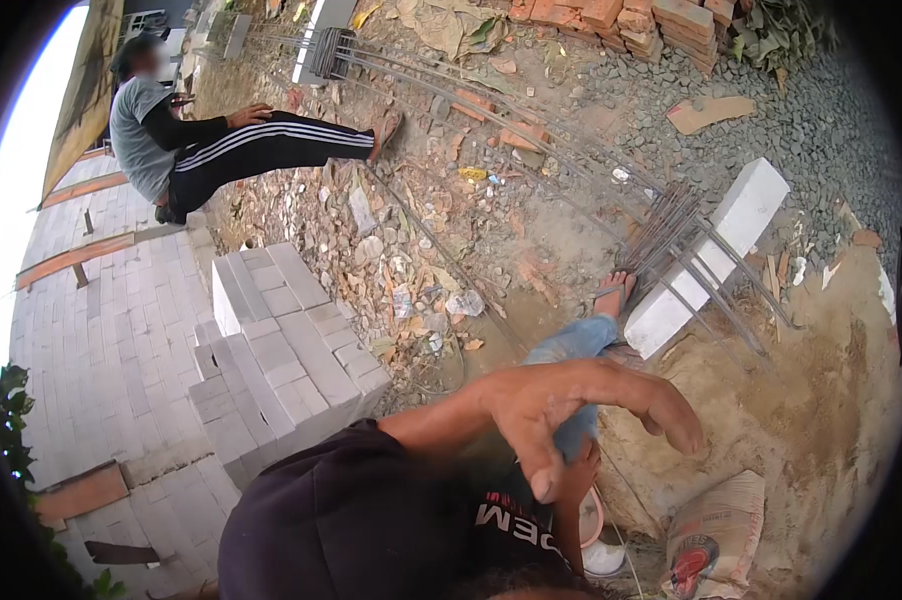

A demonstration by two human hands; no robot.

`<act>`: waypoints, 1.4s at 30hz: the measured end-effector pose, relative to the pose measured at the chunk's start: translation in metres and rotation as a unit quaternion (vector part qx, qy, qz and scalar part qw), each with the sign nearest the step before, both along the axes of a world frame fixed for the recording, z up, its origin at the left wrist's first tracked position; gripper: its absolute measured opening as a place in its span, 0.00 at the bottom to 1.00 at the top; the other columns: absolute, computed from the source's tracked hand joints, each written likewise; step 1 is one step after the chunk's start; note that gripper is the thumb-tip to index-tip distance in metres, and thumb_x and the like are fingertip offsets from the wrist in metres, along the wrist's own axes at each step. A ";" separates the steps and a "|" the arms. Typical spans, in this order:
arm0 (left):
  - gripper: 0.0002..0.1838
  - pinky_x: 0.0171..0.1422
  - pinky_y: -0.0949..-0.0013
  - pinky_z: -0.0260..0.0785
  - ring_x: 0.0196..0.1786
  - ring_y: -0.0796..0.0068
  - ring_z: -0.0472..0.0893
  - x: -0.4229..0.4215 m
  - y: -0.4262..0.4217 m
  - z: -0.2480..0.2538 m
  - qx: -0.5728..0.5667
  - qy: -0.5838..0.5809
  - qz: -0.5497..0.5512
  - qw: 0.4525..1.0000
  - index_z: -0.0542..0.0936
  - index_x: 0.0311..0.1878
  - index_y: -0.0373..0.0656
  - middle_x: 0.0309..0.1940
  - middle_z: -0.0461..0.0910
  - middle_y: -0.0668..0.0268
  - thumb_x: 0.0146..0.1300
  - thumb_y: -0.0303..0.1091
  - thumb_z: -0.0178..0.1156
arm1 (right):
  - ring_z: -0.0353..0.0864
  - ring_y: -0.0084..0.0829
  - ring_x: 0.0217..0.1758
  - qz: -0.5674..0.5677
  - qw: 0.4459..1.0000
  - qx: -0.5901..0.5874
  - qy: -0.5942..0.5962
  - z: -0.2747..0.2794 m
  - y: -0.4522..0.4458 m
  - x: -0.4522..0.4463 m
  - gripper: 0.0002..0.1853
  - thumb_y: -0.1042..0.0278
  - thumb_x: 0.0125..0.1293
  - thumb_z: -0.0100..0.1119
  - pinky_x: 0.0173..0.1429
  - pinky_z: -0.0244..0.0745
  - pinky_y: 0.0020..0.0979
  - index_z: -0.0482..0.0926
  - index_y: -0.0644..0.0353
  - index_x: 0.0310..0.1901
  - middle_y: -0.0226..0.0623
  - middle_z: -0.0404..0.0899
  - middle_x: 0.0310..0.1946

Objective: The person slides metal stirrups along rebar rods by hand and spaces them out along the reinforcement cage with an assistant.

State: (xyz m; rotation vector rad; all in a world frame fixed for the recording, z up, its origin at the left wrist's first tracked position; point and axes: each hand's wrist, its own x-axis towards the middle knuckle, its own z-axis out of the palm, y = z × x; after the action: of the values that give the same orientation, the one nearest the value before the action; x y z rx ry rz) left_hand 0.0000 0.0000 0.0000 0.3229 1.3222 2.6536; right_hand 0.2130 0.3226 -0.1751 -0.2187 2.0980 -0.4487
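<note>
My left hand [591, 400] reaches across in front of my dark shirt, thumb apart and fingers loosely curved, holding nothing. Beneath it show my jeans [574, 345] and my sandalled foot [614, 292], beside a pale block [711, 258]. My right hand [583, 468] is low against the jeans, partly hidden; its fingers cannot be made out clearly. Near the foot, a bundle of thin metal rods and bent ties [671, 225] lies over the block. A printed sack [716, 535] rests on the sandy ground at the lower right.
A stack of grey blocks [286, 350] stands left of centre. Another person [161, 140] sits at the upper left, legs stretched out. Long rods run to a second pale block [321, 38]. Bricks [686, 28] and gravel [821, 130] lie at the upper right.
</note>
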 end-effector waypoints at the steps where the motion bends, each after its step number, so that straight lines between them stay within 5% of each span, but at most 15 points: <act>1: 0.62 0.73 0.49 0.71 0.67 0.43 0.81 -0.017 0.000 0.009 0.010 0.132 0.048 0.990 0.79 0.66 0.27 0.65 0.79 0.43 0.46 0.80 0.76 | 0.67 0.61 0.77 -0.010 0.999 -0.015 0.038 -0.030 -0.003 0.013 0.43 0.47 0.68 0.71 0.81 0.63 0.58 0.67 0.61 0.77 0.55 0.67 0.77; 2: 0.61 0.72 0.48 0.71 0.68 0.43 0.80 -0.027 -0.001 0.018 0.017 0.148 0.057 0.987 0.79 0.67 0.28 0.66 0.79 0.43 0.47 0.79 0.76 | 0.67 0.64 0.76 -0.015 0.997 -0.033 0.075 -0.063 -0.005 0.026 0.40 0.47 0.70 0.67 0.78 0.65 0.60 0.71 0.70 0.74 0.62 0.68 0.75; 3: 0.60 0.72 0.48 0.71 0.68 0.43 0.80 -0.004 0.025 0.100 0.063 0.141 0.070 0.986 0.79 0.68 0.29 0.68 0.79 0.44 0.48 0.78 0.76 | 0.74 0.62 0.66 0.006 0.997 -0.007 0.078 -0.001 0.047 0.084 0.32 0.47 0.70 0.66 0.68 0.70 0.60 0.77 0.65 0.65 0.59 0.75 0.65; 8: 0.56 0.62 0.48 0.80 0.58 0.42 0.87 0.006 0.035 0.128 0.018 0.251 0.185 0.950 0.84 0.57 0.24 0.53 0.86 0.41 0.52 0.79 0.73 | 0.72 0.62 0.68 -0.016 0.997 0.032 0.061 -0.004 0.051 0.104 0.34 0.48 0.69 0.67 0.71 0.69 0.60 0.75 0.63 0.68 0.58 0.73 0.67; 14: 0.57 0.61 0.48 0.79 0.55 0.41 0.87 0.027 -0.008 0.163 0.025 0.269 0.153 0.951 0.85 0.56 0.26 0.53 0.86 0.42 0.50 0.81 0.71 | 0.70 0.61 0.72 -0.049 0.995 0.080 0.045 -0.019 -0.004 0.077 0.36 0.50 0.68 0.68 0.74 0.68 0.59 0.73 0.60 0.72 0.56 0.71 0.71; 17: 0.48 0.69 0.49 0.74 0.62 0.44 0.83 0.035 -0.061 0.169 -0.047 0.234 0.091 0.967 0.81 0.62 0.32 0.60 0.83 0.46 0.55 0.68 0.75 | 0.69 0.61 0.74 -0.070 0.991 0.103 0.040 -0.024 -0.043 0.063 0.37 0.51 0.67 0.69 0.76 0.67 0.58 0.72 0.59 0.74 0.55 0.70 0.72; 21: 0.35 0.71 0.50 0.71 0.66 0.45 0.81 0.097 -0.120 0.093 -0.314 -0.061 0.010 0.948 0.78 0.66 0.37 0.63 0.81 0.50 0.64 0.53 0.72 | 0.68 0.61 0.76 -0.088 0.987 0.130 0.025 -0.023 -0.094 0.063 0.40 0.52 0.66 0.70 0.78 0.66 0.58 0.70 0.58 0.77 0.54 0.69 0.75; 22: 0.34 0.72 0.49 0.70 0.68 0.45 0.79 0.122 -0.133 0.063 -0.398 -0.117 0.009 0.910 0.76 0.68 0.37 0.64 0.80 0.50 0.67 0.50 0.71 | 0.67 0.60 0.76 -0.092 0.986 0.139 0.013 -0.019 -0.107 0.063 0.40 0.52 0.66 0.70 0.79 0.66 0.58 0.70 0.57 0.77 0.54 0.68 0.75; 25: 0.45 0.76 0.35 0.66 0.78 0.36 0.69 0.241 -0.168 -0.049 -0.656 -0.309 -0.134 0.675 0.72 0.75 0.39 0.75 0.70 0.43 0.62 0.57 0.74 | 0.67 0.62 0.77 -0.086 0.986 0.135 -0.035 -0.009 -0.134 0.071 0.43 0.48 0.66 0.71 0.80 0.65 0.57 0.68 0.57 0.79 0.57 0.67 0.76; 26: 0.50 0.76 0.28 0.63 0.80 0.33 0.66 0.281 -0.180 -0.067 -0.671 -0.367 -0.182 0.618 0.69 0.78 0.41 0.79 0.65 0.44 0.59 0.60 0.76 | 0.67 0.62 0.78 -0.078 0.988 0.127 -0.041 -0.011 -0.135 0.080 0.44 0.47 0.66 0.72 0.81 0.65 0.57 0.68 0.57 0.79 0.58 0.66 0.76; 32: 0.59 0.72 0.30 0.70 0.79 0.37 0.68 0.354 -0.222 -0.120 -0.642 -0.484 -0.181 0.566 0.60 0.84 0.44 0.87 0.51 0.45 0.55 0.58 0.78 | 0.61 0.65 0.81 -0.083 0.988 0.090 -0.091 -0.012 -0.160 0.089 0.47 0.46 0.64 0.74 0.84 0.61 0.56 0.66 0.59 0.80 0.66 0.63 0.78; 38: 0.58 0.73 0.34 0.71 0.78 0.39 0.70 0.353 -0.241 -0.140 -0.635 -0.497 -0.214 0.551 0.59 0.84 0.46 0.82 0.58 0.47 0.56 0.57 0.78 | 0.71 0.59 0.77 0.057 0.994 0.057 0.078 0.008 -0.243 0.076 0.38 0.48 0.62 0.75 0.79 0.68 0.53 0.79 0.62 0.70 0.59 0.77 0.70; 42: 0.56 0.74 0.42 0.73 0.78 0.38 0.70 0.347 -0.244 -0.133 -0.642 -0.486 -0.222 0.549 0.60 0.83 0.48 0.78 0.62 0.48 0.56 0.57 0.78 | 0.86 0.57 0.60 -0.204 0.973 0.068 0.083 0.017 -0.289 0.032 0.29 0.51 0.64 0.73 0.68 0.78 0.50 0.86 0.63 0.60 0.57 0.88 0.54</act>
State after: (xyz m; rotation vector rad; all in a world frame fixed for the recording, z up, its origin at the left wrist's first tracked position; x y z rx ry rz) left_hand 0.3473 -0.2436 -0.1327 -0.7778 1.7943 0.5693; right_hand 0.2445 0.0333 -0.1581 0.2704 2.3324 -0.5389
